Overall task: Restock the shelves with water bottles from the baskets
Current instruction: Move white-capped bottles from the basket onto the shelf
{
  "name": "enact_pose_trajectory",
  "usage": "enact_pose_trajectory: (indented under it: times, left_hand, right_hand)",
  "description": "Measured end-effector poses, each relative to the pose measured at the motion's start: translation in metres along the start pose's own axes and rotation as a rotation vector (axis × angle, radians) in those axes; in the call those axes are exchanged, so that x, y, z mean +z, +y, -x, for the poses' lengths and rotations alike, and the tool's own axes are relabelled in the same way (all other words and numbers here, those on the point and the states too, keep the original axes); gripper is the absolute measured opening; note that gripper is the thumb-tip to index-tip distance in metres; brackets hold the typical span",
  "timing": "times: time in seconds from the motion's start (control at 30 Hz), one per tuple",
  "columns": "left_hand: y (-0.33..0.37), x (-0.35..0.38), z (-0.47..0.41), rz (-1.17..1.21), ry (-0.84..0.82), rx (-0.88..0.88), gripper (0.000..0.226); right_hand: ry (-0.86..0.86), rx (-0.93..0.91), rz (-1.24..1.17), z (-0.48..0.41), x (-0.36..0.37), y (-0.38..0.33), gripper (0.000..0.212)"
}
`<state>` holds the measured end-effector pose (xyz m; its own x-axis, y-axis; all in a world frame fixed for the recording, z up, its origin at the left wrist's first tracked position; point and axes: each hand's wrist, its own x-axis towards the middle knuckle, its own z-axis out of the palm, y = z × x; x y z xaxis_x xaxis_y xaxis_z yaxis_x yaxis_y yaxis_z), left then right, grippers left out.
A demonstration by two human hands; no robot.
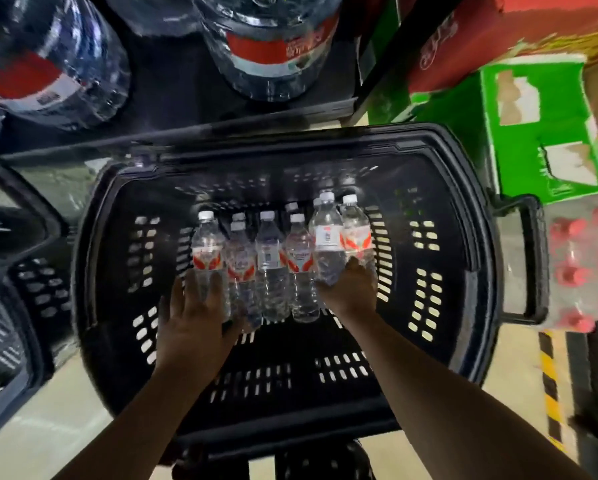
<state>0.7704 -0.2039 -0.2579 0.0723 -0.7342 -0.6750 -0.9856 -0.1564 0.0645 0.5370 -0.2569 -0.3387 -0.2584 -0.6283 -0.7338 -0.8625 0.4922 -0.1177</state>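
water bottle labels (327,237) blurred, red carton (498,39) script illegible

A pale, smooth floor (48,427) is seen at the lower left, dimly lit. At the lower right it is marked by a yellow-and-black stripe (550,386). A dark shelf (173,95) is set across the top, and large clear jugs (273,46) with red labels are stood on it. To the right, a red carton (498,39) is seen above a torn green carton (547,133).
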Motion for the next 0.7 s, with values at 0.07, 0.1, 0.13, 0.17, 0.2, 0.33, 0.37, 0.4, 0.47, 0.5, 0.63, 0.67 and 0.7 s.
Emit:
enact_pose_trajectory:
  times: [0.07,0.1,0.13,0.17,0.2,0.33,0.37,0.4,0.47,0.5,0.63,0.67,0.7]
  left_hand:
    - [-0.002,0.009,-0.008,0.016,-0.012,-0.023,0.089]
    - [-0.004,0.015,-0.010,0.030,-0.007,-0.026,0.090]
    - [-0.006,0.020,-0.013,0.044,0.013,-0.020,0.090]
    - [-0.007,0.025,-0.014,0.052,0.023,-0.011,0.090]
    - [-0.007,0.025,-0.014,0.057,0.021,-0.007,0.090]
    - [-0.005,0.015,-0.007,0.221,-0.046,-0.032,0.091]
    - [-0.003,0.009,-0.004,0.318,-0.051,-0.045,0.092]
    - [-0.001,0.002,-0.001,0.432,-0.052,-0.051,0.094]
    - [0.003,-0.016,0.003,0.651,-0.081,-0.078,0.096]
    - [0.004,-0.022,0.003,0.741,-0.107,-0.101,0.097]
    - [0.015,-0.047,0.001,1.110,-0.237,-0.180,0.102]
    - [0.017,-0.051,0.001,1.201,-0.263,-0.175,0.096]
    - [0.020,-0.057,0.004,1.274,-0.274,-0.144,0.083]
  right_hand:
    - [0.030,0.004,-0.106,-0.006,0.012,-0.005,0.086]
    - [0.050,0.003,-0.137,-0.008,0.017,-0.007,0.086]
    - [0.067,0.001,-0.152,-0.012,0.021,-0.008,0.084]
    - [0.071,0.012,-0.161,-0.015,0.022,-0.010,0.078]
    - [0.058,0.037,-0.196,-0.019,0.022,-0.011,0.072]
    - [-0.128,0.140,-0.552,-0.022,0.010,-0.002,0.062]
    - [-0.182,0.117,-0.621,-0.017,0.006,0.002,0.052]
    - [-0.236,0.079,-0.680,-0.008,-0.001,0.004,0.044]
    - [-0.361,0.008,-0.804,0.014,-0.017,0.003,0.049]
    - [-0.428,-0.056,-0.855,0.027,-0.027,0.000,0.053]
    - [-0.691,-0.245,-0.892,0.077,-0.059,-0.030,0.051]
    - [-0.734,-0.279,-0.880,0.089,-0.064,-0.039,0.050]
    - [-0.756,-0.289,-0.862,0.097,-0.069,-0.047,0.053]
